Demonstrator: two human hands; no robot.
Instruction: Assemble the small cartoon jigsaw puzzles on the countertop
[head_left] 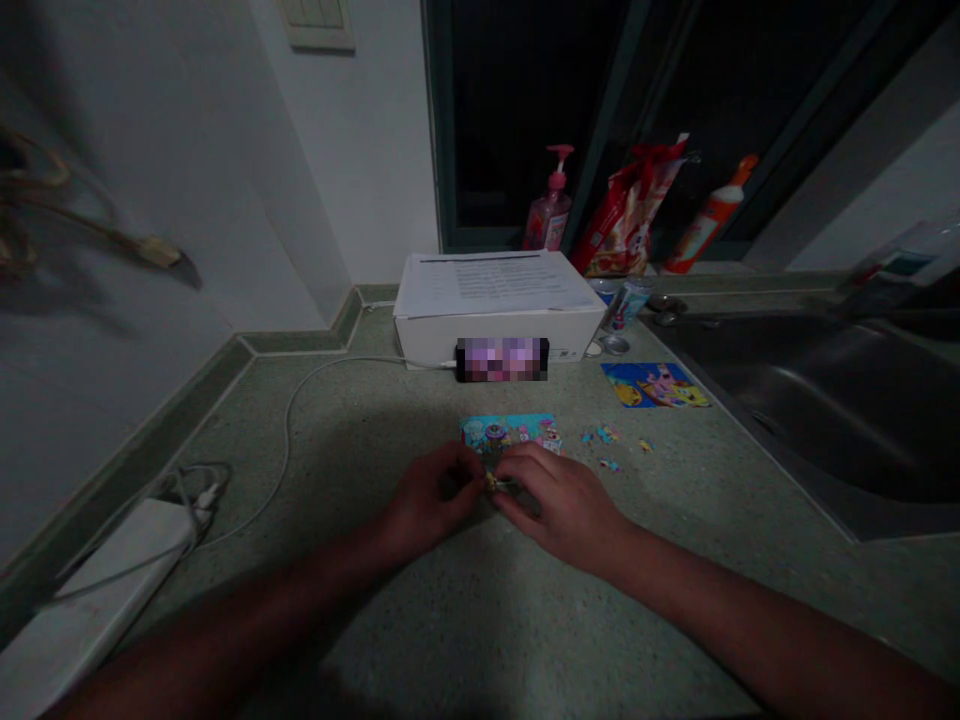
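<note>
Closely curled, the fingers of the left hand (pixel 431 490) and the right hand (pixel 559 505) almost close together, meeting on a small yellowish piece (pixel 492 482). Both hands seem to have hold of it, though the dim light hides which fingertips bear on it. The piece sits between the fingertips, low over the countertop (pixel 420 640). Just beyond the fingers lies a part-built jigsaw (pixel 510 433), with loose bits (pixel 606 434) a little to their right. Farther beyond and to the right is a picture card (pixel 655 385), while a white box (pixel 499 310) stands well past the fingers. Something this small is probably best handled with the pads, not the fingernails. Wrists kept low and steady would help, and a light pinch is less likely to flick the piece away.
</note>
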